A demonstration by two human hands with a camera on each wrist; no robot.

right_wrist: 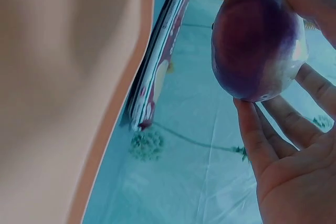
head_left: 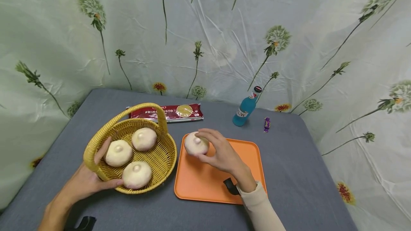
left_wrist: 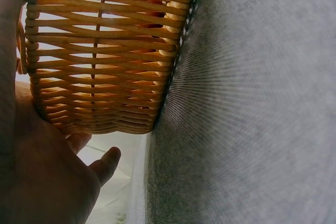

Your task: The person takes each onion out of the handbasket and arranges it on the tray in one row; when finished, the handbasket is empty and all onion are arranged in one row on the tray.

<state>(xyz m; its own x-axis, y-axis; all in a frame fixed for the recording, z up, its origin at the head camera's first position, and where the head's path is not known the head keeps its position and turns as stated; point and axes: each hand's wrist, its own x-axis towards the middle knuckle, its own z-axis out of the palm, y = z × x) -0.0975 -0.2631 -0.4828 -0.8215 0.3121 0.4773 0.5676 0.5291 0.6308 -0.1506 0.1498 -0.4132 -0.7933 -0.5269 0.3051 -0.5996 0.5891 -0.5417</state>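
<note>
My right hand (head_left: 223,154) pinches a turnip (head_left: 194,146) between thumb and fingers, over the far left part of an orange tray (head_left: 196,184). Seen from the right wrist, the turnip (right_wrist: 252,43) is deep purple below and whitish on one side, held clear of the tray. On the left stands a yellow wicker basket (head_left: 165,154) with a tall handle. My left hand (head_left: 80,184) grips its near left rim, thumb in front and fingers under the handle. Inside the basket lie three turnips: one at the back (head_left: 144,139), one at left (head_left: 118,153), one at front (head_left: 137,175).
Behind the basket lies a red spaghetti packet (head_left: 173,113), partly covered by the basket's handle. A blue bottle (head_left: 245,109) stands beyond the tray, with a small purple wrapped candy (head_left: 267,124) to its right. A flowered curtain (head_left: 224,27) hangs behind the grey table (head_left: 298,174).
</note>
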